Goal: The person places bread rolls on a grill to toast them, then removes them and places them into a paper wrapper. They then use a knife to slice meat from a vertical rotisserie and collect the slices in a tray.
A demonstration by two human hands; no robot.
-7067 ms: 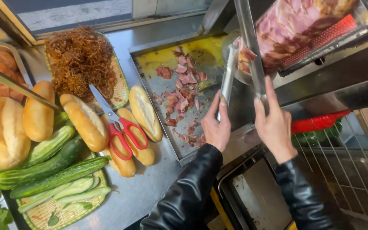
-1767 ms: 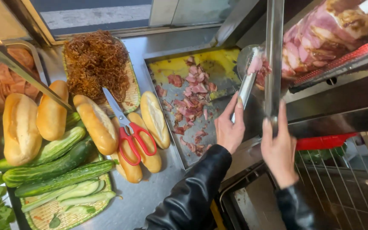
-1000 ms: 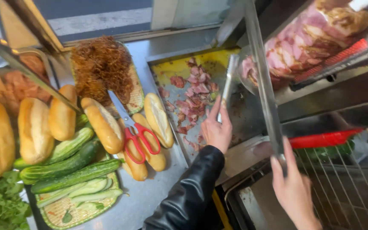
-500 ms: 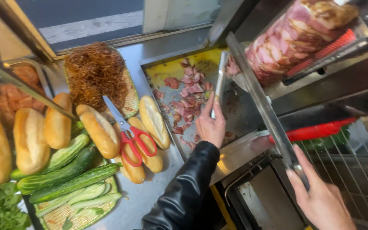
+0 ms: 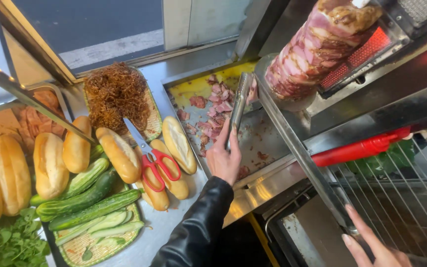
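Note:
My left hand [image 5: 225,160], in a black sleeve, is closed around the handle end of metal tongs [image 5: 238,106]. Their tips reach a piece of meat at the far edge of a steel tray [image 5: 193,91], which holds sliced pink meat [image 5: 216,99]. A stack of layered meat on a spit [image 5: 317,47] hangs above the tray, in front of a glowing red heater [image 5: 371,47]. At the lower right, my right hand [image 5: 371,244] grips the lower end of a long knife [image 5: 302,153]. Its blade slants up toward the base of the spit.
Left of the tray lie bread rolls [image 5: 119,153], red-handled scissors [image 5: 156,165], cucumbers [image 5: 87,205], a basket of dark shredded meat [image 5: 114,94] and green herbs [image 5: 11,242]. A red squeeze bottle [image 5: 362,148] and a wire rack [image 5: 401,198] sit at the right.
My right hand has dropped from beside the spit to the lower right, tilting the long knife with it. My left hand stays over the tray with the tongs.

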